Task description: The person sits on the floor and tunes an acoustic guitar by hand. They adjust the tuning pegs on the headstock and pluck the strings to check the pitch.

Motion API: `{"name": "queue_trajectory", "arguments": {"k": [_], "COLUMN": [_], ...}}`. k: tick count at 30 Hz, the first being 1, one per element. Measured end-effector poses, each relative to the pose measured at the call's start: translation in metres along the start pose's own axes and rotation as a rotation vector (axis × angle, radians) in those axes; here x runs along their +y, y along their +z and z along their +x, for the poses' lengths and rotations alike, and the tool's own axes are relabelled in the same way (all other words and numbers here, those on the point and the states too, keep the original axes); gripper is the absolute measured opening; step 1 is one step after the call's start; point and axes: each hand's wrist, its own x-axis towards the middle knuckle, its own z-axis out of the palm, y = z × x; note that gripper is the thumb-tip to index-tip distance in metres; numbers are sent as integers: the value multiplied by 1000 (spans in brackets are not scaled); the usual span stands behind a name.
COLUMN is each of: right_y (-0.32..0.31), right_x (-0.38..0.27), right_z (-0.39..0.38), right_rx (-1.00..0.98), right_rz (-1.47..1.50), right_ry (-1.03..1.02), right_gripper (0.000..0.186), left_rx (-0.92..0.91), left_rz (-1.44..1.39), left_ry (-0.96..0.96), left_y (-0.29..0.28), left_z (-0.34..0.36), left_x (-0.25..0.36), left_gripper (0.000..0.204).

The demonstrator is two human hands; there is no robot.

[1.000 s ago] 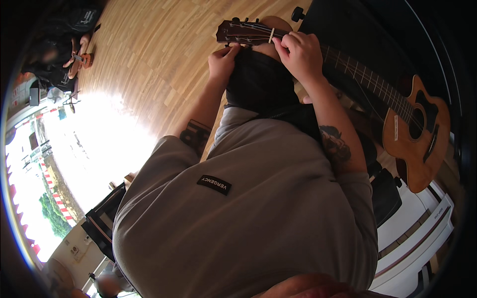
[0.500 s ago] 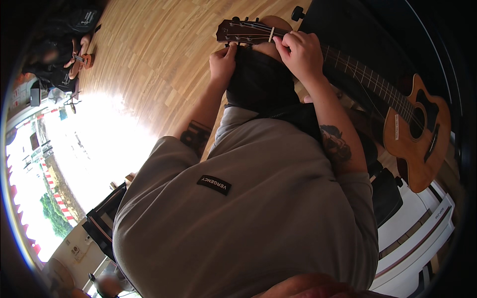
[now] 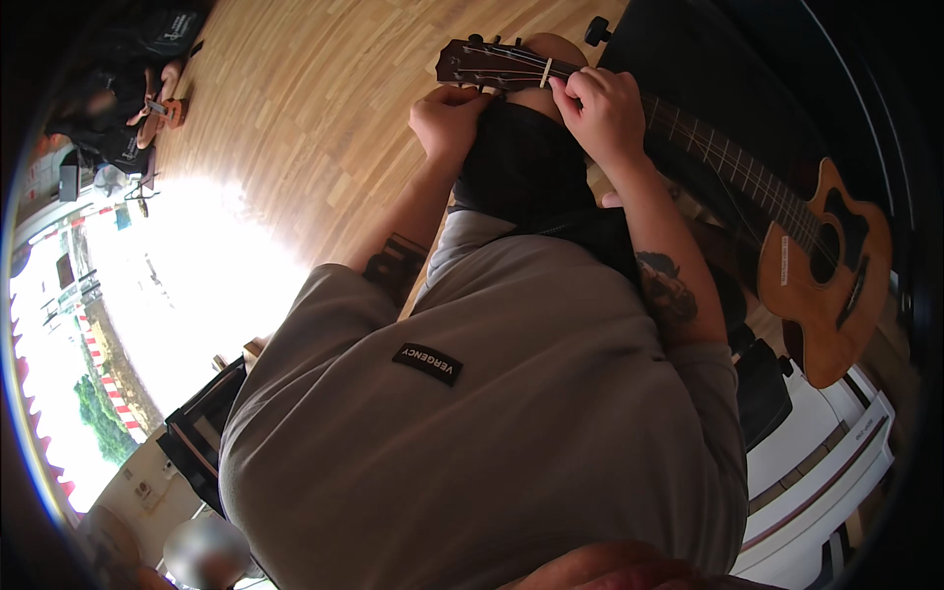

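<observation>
An acoustic guitar [image 3: 795,285] with a light wooden body and black pickguard slants across the right side, its dark headstock [image 3: 477,64] lying over my knee at the top. My left hand [image 3: 444,123] is closed, its thumb and fingers pinching a tuning peg on the near edge of the headstock. Just past the pale nut [image 3: 546,73], my right hand [image 3: 605,113] curls over the neck, thumb and fingers pressed together on a string. One thin string [image 3: 736,197] bows loosely away from the fretboard [image 3: 728,152]. The fingertips of both hands are partly hidden.
A black padded surface [image 3: 728,59] lies beyond the neck. Wood flooring [image 3: 315,98] spreads ahead and left. At far left, a seated person holds a small guitar-like instrument [image 3: 173,113]. A white keyboard-like object [image 3: 816,482] stands at lower right, beside a black seat [image 3: 762,393].
My left hand has turned at the wrist, its fingers now lying along the headstock's near edge. The right hand stays by the nut. The guitar shifts slightly in view.
</observation>
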Motion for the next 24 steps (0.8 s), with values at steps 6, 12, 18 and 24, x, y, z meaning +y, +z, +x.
{"name": "queue_trajectory", "arguments": {"k": [6, 12, 18, 24], "right_y": [2, 2, 1, 0], "right_x": [0, -1, 1, -1], "right_z": [-1, -2, 0, 2], "right_rx": [12, -3, -5, -8], "right_rz": [10, 0, 6, -7], "right_ry": [4, 8, 12, 11], "right_gripper": [33, 34, 33, 34], "left_rx": [2, -113, 73, 5], "left_rz": [-334, -335, 102, -176], "left_ry": [-74, -131, 259, 29], "left_y": [1, -2, 2, 7], "left_z": [2, 7, 1, 11], "left_x": [-20, -22, -6, -30], "left_gripper": [29, 27, 26, 28]}}
